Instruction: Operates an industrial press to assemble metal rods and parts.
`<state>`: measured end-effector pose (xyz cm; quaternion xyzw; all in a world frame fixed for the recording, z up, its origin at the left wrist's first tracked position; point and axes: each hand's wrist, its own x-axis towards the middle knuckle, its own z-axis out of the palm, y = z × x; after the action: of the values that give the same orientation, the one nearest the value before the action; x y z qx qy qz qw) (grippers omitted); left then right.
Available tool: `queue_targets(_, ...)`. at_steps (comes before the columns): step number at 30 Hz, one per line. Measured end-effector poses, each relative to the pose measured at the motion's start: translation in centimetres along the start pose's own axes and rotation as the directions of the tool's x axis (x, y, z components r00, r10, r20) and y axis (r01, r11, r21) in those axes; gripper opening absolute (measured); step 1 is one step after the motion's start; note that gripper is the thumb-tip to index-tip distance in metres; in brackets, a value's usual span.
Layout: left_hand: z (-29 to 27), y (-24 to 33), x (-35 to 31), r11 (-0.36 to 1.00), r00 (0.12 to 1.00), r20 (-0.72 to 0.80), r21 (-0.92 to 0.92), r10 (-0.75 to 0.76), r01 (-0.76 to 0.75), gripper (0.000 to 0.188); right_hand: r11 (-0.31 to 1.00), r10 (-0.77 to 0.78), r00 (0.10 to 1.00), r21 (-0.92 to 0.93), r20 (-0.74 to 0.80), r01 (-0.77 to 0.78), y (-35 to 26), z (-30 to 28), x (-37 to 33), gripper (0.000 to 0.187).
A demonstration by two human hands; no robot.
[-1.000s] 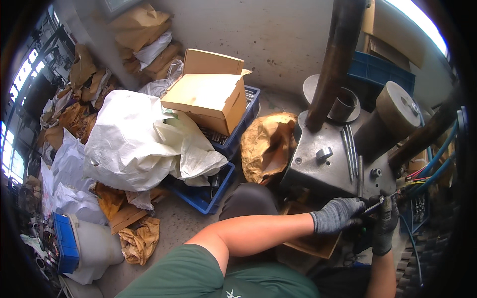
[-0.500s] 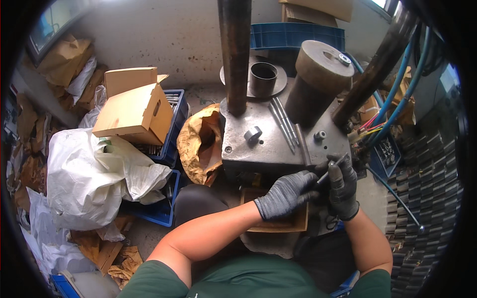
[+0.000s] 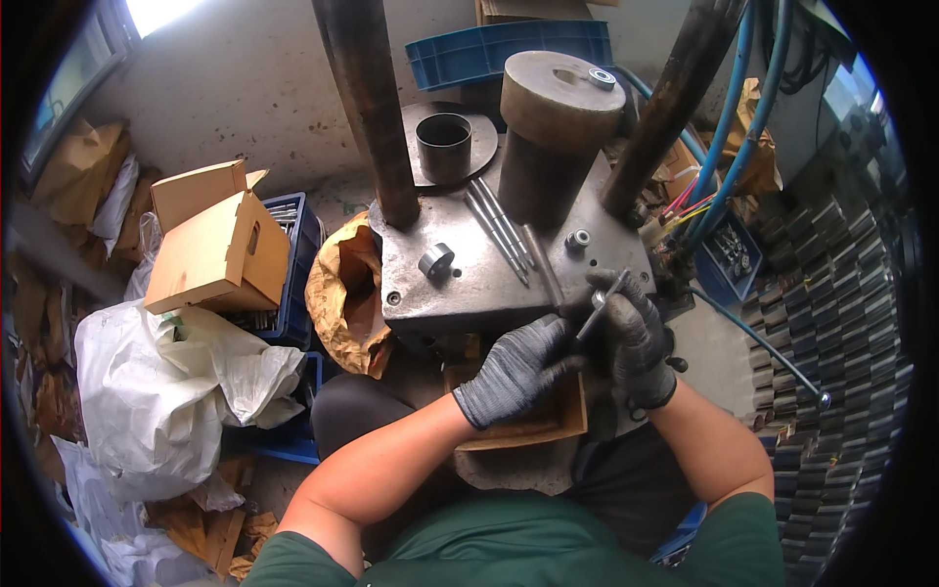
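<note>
My right hand [image 3: 638, 344], in a grey knit glove, is closed around a thin metal rod [image 3: 593, 318] that slants up to the right. A small shiny part sits by the rod near the fingers; its kind is unclear. My left hand [image 3: 518, 370], gloved the same way, is just left of the rod's lower end, thumb apart from the fingers and nothing visible in it. Both hands are at the front edge of a heavy steel block [image 3: 469, 296]. On the block lie several slim metal shafts [image 3: 499, 233], a thicker bar [image 3: 542, 264], a short ring [image 3: 436, 259] and a small bearing-like part [image 3: 578, 240].
Two steel columns [image 3: 367, 108] and a thick cylinder [image 3: 548, 147] rise from the block. Beneath my hands is a shallow tray [image 3: 528, 435]. On the left are a paper sack [image 3: 342, 293], a cardboard box [image 3: 210, 249] and a white sack [image 3: 147, 391]; on the right, stacked metal parts [image 3: 831, 391] and blue hoses [image 3: 748, 127].
The whole view has shifted, with the block and hands now further left in the picture. My right hand still holds the rod, and the left hand stays close beside it.
</note>
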<state>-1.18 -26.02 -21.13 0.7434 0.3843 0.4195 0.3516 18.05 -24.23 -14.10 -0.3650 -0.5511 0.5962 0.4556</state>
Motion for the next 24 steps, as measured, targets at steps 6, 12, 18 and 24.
queue_targets(6, -0.5, 0.6, 0.0, 0.999, 0.999, -0.042, -0.052, -0.007, 0.005, 0.042, 0.980, 0.053, 0.996, -0.195, 0.069, -0.039, 0.6, -0.1, 0.4, 0.033)
queue_targets(12, -2.5, 1.1, 0.9, 0.946, 0.998, -0.034, 0.322, 0.058, -0.044, 0.040, 0.975, 0.106, 0.986, -0.210, 0.131, -0.077, 0.7, 0.1, 0.7, 0.031)
queue_targets(18, -6.2, 0.0, 2.0, 0.885, 0.966, -0.224, 0.466, 0.129, -0.010, 0.043, 0.961, -0.060, 0.998, -0.271, -0.017, 0.053, -0.6, -3.0, 2.4, 0.036)
queue_targets(24, -11.4, -3.4, 2.7, 0.706, 0.848, -0.517, 0.557, -0.118, 0.437, 0.051, 0.897, -0.092, 0.939, -0.438, -0.332, -0.067, 0.0, -8.2, 6.0, 0.038)
